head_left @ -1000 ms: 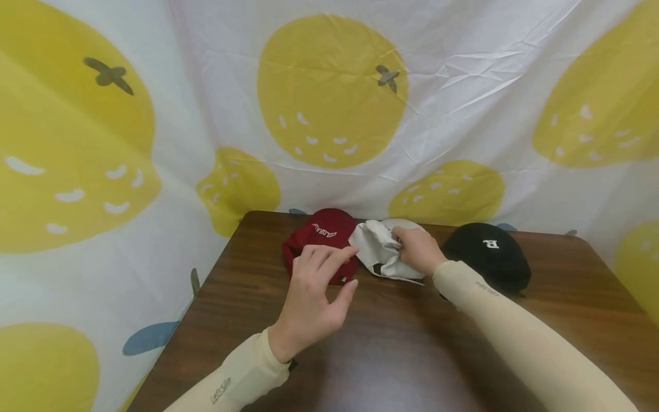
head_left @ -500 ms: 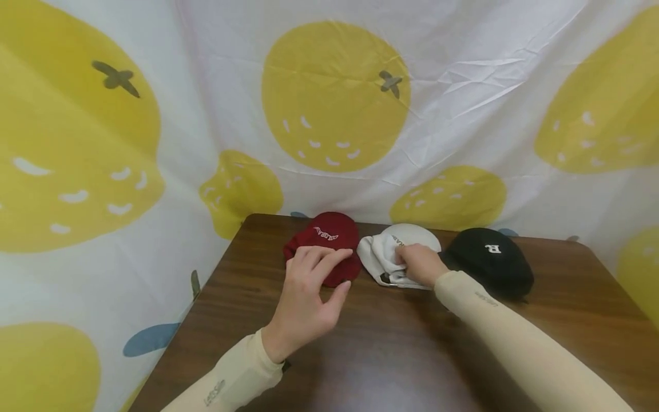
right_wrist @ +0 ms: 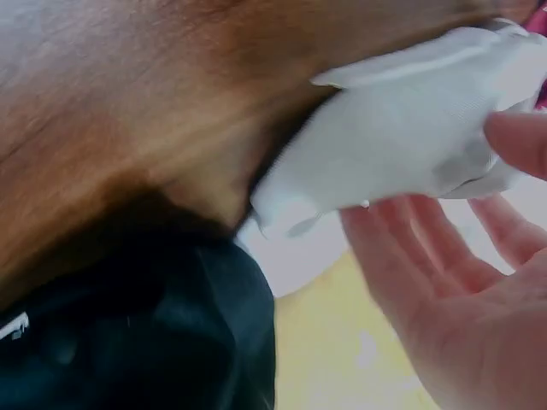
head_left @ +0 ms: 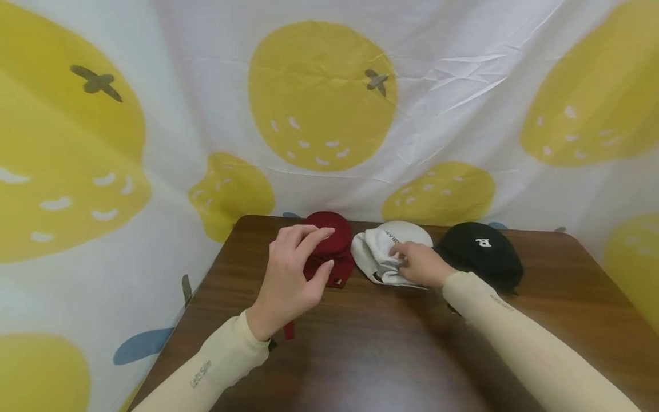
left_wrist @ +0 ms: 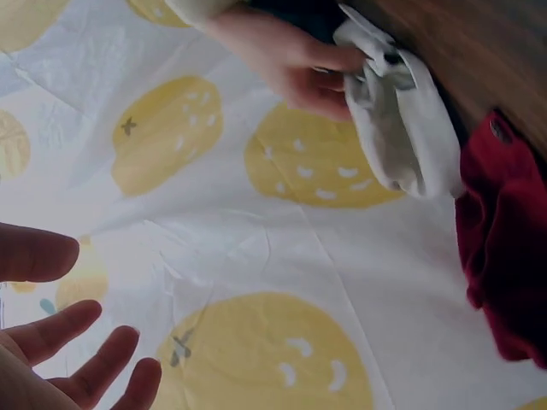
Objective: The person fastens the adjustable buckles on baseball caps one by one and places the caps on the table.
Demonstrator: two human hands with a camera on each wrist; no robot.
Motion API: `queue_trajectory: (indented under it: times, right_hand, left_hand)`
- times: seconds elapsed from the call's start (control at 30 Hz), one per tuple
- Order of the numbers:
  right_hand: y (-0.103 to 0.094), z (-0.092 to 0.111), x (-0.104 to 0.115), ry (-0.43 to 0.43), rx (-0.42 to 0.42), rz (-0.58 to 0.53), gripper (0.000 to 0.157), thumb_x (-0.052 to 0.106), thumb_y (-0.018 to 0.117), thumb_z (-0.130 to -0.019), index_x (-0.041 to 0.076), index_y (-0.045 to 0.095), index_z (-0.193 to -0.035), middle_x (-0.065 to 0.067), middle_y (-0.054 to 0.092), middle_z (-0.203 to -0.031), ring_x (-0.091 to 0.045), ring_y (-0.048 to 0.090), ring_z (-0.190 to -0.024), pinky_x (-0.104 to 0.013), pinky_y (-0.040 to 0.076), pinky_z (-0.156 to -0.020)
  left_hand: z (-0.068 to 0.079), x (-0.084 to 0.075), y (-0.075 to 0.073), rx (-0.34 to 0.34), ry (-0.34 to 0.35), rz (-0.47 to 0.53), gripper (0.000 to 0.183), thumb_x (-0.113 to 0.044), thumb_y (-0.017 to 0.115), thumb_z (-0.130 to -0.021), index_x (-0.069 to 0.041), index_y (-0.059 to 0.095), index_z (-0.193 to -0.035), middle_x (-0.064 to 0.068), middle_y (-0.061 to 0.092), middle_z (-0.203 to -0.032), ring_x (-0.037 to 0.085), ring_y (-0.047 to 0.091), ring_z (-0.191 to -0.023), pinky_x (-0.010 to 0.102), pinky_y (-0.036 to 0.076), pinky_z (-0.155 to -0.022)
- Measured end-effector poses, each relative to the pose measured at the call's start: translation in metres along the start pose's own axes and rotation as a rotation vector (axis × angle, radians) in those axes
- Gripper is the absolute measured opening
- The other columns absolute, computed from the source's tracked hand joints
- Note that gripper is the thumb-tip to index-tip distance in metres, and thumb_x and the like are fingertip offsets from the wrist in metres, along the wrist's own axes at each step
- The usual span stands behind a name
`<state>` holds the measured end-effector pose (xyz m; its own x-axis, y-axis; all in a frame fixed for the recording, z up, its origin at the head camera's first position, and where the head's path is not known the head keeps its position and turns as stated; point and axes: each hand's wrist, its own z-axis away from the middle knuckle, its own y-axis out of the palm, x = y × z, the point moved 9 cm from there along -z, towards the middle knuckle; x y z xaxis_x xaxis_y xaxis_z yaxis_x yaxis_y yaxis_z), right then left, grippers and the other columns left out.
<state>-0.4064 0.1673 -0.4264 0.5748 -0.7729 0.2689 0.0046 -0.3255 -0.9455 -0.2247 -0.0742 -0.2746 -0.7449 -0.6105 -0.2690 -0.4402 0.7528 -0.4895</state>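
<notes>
My right hand (head_left: 424,264) holds the folded white cap (head_left: 378,252) at its near side, thumb in front and fingers behind the cloth in the right wrist view. Dark lettering shows on its rounded crown, and the rest is tucked and creased. My left hand (head_left: 290,274) hovers in the air with thumb and fingers spread apart, nothing between them. Behind it sits a dark red cap (head_left: 329,223), partly hidden by the fingers. To the right of the white one stands a black cap (head_left: 481,254) with a white letter R, beside the right wrist.
All three caps stand in a row near the back of the brown wooden table (head_left: 391,355). A small red strip (head_left: 289,330) shows below the left wrist. A white curtain (head_left: 443,103) with yellow lemon prints hangs close behind the table and along its left side.
The white cap has gone down flatter beside the others, more of its round crown showing. My right hand's fingers have loosened slightly. The left hand has shifted left and a little upward.
</notes>
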Motion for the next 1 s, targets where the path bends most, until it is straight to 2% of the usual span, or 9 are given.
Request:
queue_trajectory:
  times: [0.1,0.23,0.37,0.53,0.73,1.0]
  right_hand:
    - [-0.014,0.01,0.008,0.014,-0.038,0.018,0.052,0.012,0.073,-0.08,0.014,0.063,-0.131,-0.009,0.062,-0.117,-0.028,0.062,-0.096,-0.049,0.052,-0.076]
    - [-0.035,0.025,0.018,0.029,-0.116,0.021,0.058,0.019,0.074,-0.084,0.018,0.056,-0.139,-0.011,0.054,-0.133,-0.032,0.058,-0.113,-0.053,0.052,-0.081]
    - [-0.052,0.037,0.027,0.042,-0.181,0.003,0.06,0.027,0.076,-0.086,0.019,0.052,-0.141,-0.012,0.05,-0.137,-0.035,0.054,-0.118,-0.056,0.049,-0.085]
    - [-0.068,0.049,0.034,0.051,-0.26,-0.009,0.063,0.031,0.077,-0.087,0.019,0.052,-0.143,-0.009,0.049,-0.137,-0.032,0.052,-0.12,-0.055,0.049,-0.087]
    - [-0.08,0.065,0.047,0.021,-0.327,-0.039,0.062,0.029,0.077,-0.088,0.019,0.051,-0.144,-0.005,0.049,-0.138,-0.029,0.05,-0.122,-0.052,0.047,-0.09]
    - [-0.074,0.086,0.058,0.014,-0.325,-0.046,0.061,0.032,0.075,-0.089,0.021,0.051,-0.143,-0.004,0.048,-0.141,-0.026,0.048,-0.126,-0.051,0.044,-0.096]
  left_hand:
    - [-0.013,0.006,-0.006,-0.004,0.032,-0.027,0.045,-0.017,0.074,-0.084,-0.013,0.066,-0.129,0.006,0.06,-0.12,0.026,0.05,-0.116,0.051,0.039,-0.084]
    - [-0.032,0.015,-0.016,-0.016,0.066,-0.067,0.044,-0.016,0.074,-0.083,-0.012,0.068,-0.126,0.008,0.06,-0.119,0.028,0.052,-0.113,0.052,0.039,-0.082]
    - [-0.044,0.029,-0.021,-0.017,0.06,-0.087,0.044,-0.015,0.075,-0.082,-0.011,0.068,-0.125,0.01,0.061,-0.119,0.031,0.053,-0.11,0.056,0.04,-0.08]
    - [-0.052,0.052,-0.015,0.003,0.04,-0.097,0.046,-0.013,0.076,-0.081,-0.011,0.068,-0.126,0.012,0.061,-0.118,0.033,0.054,-0.109,0.059,0.04,-0.08]
    - [-0.054,0.093,0.004,0.078,-0.039,-0.129,0.046,-0.015,0.076,-0.083,-0.013,0.067,-0.128,0.012,0.059,-0.122,0.035,0.051,-0.114,0.061,0.041,-0.083]
    - [-0.036,0.157,0.015,0.164,-0.196,-0.174,0.045,-0.019,0.075,-0.085,-0.016,0.067,-0.129,0.011,0.057,-0.125,0.035,0.047,-0.118,0.063,0.039,-0.086]
